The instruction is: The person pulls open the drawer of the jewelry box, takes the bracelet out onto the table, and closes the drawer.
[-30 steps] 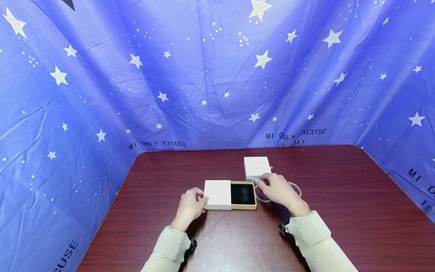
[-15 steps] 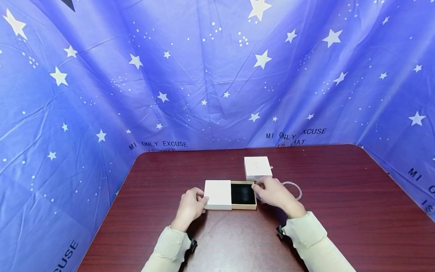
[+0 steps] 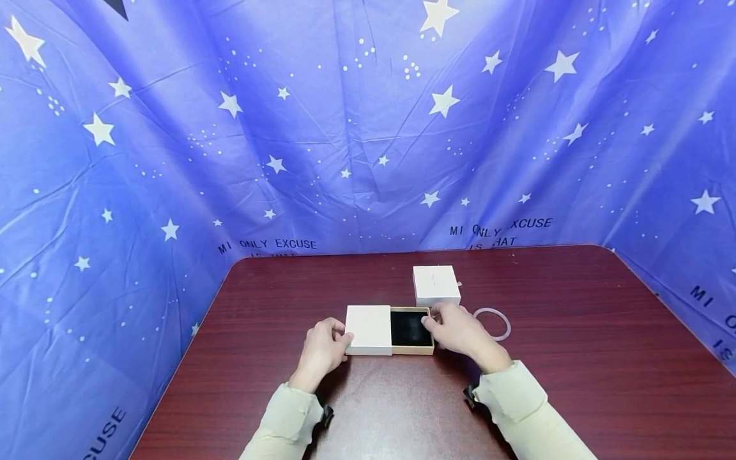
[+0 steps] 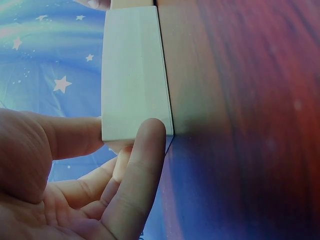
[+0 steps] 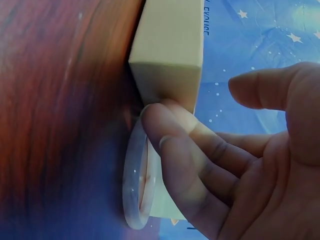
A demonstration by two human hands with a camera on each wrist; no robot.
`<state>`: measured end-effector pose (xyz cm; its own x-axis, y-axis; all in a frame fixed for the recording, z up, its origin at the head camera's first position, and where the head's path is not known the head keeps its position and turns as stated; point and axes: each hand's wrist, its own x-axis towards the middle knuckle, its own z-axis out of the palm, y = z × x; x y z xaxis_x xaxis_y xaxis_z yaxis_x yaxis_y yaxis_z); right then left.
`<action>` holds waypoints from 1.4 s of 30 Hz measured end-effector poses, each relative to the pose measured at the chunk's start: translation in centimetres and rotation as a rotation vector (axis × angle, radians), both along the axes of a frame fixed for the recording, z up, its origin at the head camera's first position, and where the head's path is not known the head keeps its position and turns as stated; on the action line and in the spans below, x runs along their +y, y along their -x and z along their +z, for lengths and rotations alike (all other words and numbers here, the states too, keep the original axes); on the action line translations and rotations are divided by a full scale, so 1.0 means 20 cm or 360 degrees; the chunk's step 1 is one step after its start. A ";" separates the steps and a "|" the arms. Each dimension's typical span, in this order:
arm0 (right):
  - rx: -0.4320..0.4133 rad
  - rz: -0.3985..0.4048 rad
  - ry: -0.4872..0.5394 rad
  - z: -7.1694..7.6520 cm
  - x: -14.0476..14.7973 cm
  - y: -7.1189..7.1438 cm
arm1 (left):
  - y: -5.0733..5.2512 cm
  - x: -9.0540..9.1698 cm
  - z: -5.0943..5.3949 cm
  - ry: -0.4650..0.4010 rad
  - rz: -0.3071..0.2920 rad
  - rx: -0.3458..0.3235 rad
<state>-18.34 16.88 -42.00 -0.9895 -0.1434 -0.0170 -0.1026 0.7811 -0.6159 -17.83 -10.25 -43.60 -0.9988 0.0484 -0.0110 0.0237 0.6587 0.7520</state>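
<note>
My left hand grips the left end of a white slide-out box. In the left wrist view its thumb touches the box's edge, one finger lies along the side, and others bend behind the end. From the box's right side protrudes a tan tray with a black lining. My right hand is at the tray's right end. In the right wrist view its bent fingers touch the end wall, while its thumb stands away from it. A pale translucent bangle lies beside those fingers.
A second white box stands behind the tray's right end, a small tab showing at its right side. Everything stands on a dark red wood-grain table. A blue star-print curtain surrounds its back and sides.
My right hand has moved left, from over the bangle to the tray's end, leaving more of the bangle in view. The left hand and both boxes have stayed in place.
</note>
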 end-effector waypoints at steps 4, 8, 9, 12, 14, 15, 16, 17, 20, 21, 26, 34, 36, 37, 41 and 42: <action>-0.0027 -0.0003 -0.0005 0.00 -0.01 -0.01 | 0.00 0.00 0.00 -0.0011 0.0004 -0.0010; -0.0034 -0.0011 -0.0020 -0.01 -0.01 -0.01 | 0.00 0.00 0.00 -0.0025 -0.0003 -0.0010; -0.0037 -0.0016 -0.0026 -0.01 -0.01 -0.01 | 0.00 0.00 -0.01 -0.0030 -0.0005 -0.0010; -0.0044 -0.0030 -0.0034 -0.01 -0.02 -0.01 | 0.00 0.00 0.00 -0.0027 -0.0012 -0.0005; -0.0052 -0.0036 -0.0035 -0.01 -0.02 -0.01 | 0.00 0.00 0.00 -0.0025 -0.0019 0.0003; -0.0058 -0.0041 -0.0034 -0.01 -0.02 0.00 | 0.00 0.00 0.00 -0.0022 -0.0020 0.0006; -0.0059 -0.0042 -0.0034 -0.01 -0.02 0.00 | -0.01 0.00 0.00 -0.0018 -0.0022 0.0009; -0.0056 -0.0041 -0.0035 -0.01 -0.02 0.00 | -0.01 0.00 0.00 -0.0019 -0.0022 0.0009; -0.0044 -0.0031 -0.0036 -0.01 -0.03 -0.01 | 0.00 0.00 0.00 -0.0026 -0.0022 0.0011; -0.0041 -0.0029 -0.0035 -0.02 -0.03 -0.01 | 0.00 0.00 0.00 -0.0029 -0.0020 0.0007; -0.0056 -0.0046 0.0009 -0.02 -0.03 0.00 | 0.00 0.00 0.00 -0.0036 -0.0014 0.0002; -0.0118 -0.0068 0.0057 -0.01 -0.03 0.00 | 0.00 0.00 0.00 -0.0034 -0.0016 0.0002; -0.0134 -0.0083 0.0067 -0.01 -0.03 0.00 | 0.00 0.00 0.00 -0.0022 -0.0014 0.0006; -0.0140 -0.0093 0.0073 -0.01 -0.03 0.00 | 0.00 0.00 0.00 -0.0019 -0.0011 0.0005; -0.0158 -0.0123 0.0114 0.00 -0.03 0.00 | 0.00 0.00 0.00 -0.0012 -0.0012 0.0006; -0.0160 -0.0125 0.0117 0.00 -0.03 0.00 | 0.00 0.00 0.01 -0.0013 -0.0012 0.0005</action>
<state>-18.29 16.19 -42.09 -0.9916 -0.0700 -0.1087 0.0221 0.7369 -0.6757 -17.77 -10.31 -43.46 -0.9984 0.0559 -0.0077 0.0307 0.6526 0.7571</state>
